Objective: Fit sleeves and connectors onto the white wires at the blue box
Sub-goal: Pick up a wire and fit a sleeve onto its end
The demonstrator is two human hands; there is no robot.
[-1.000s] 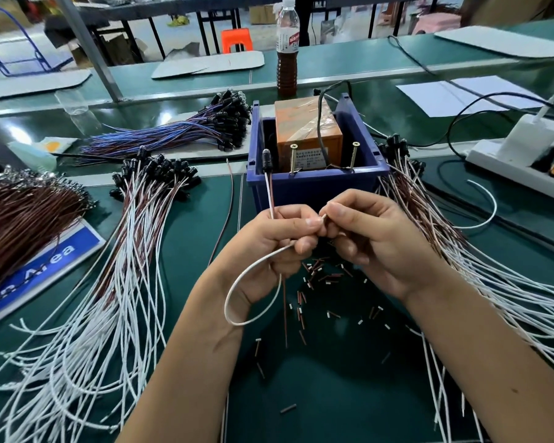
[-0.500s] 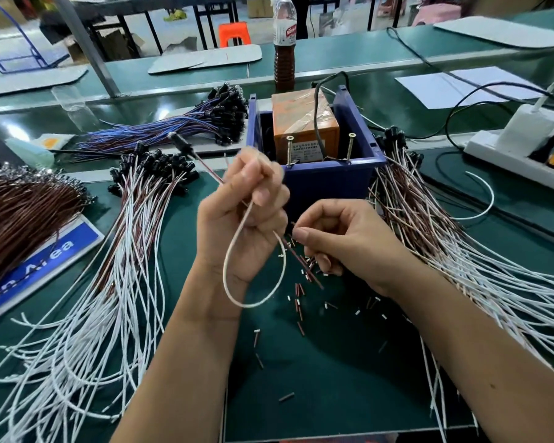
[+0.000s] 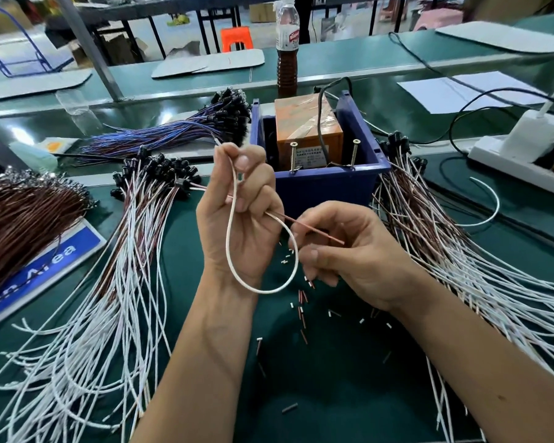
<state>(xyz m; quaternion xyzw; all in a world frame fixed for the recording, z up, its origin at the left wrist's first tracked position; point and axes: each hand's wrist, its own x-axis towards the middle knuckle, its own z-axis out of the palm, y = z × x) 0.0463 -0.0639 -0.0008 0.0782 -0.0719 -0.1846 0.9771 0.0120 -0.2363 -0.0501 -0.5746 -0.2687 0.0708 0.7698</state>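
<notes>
Left hand [image 3: 243, 215] grips white wire [image 3: 234, 251] loop; ends hidden in fist.

Green bench mat [image 3: 349, 394]: blue box [image 3: 327, 190] at centre back; white wire bundles left [image 3: 87, 330], right [image 3: 493, 282]; brown wire bundle [image 3: 20, 225] far left; cut sleeve bits [image 3: 301, 311] scattered mid-mat.

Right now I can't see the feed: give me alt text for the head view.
The left hand holds up a looped white wire before the blue box, while the right hand pinches its thin red-brown wire. Cut sleeve pieces litter the green mat, with wire bundles on both sides.
</notes>
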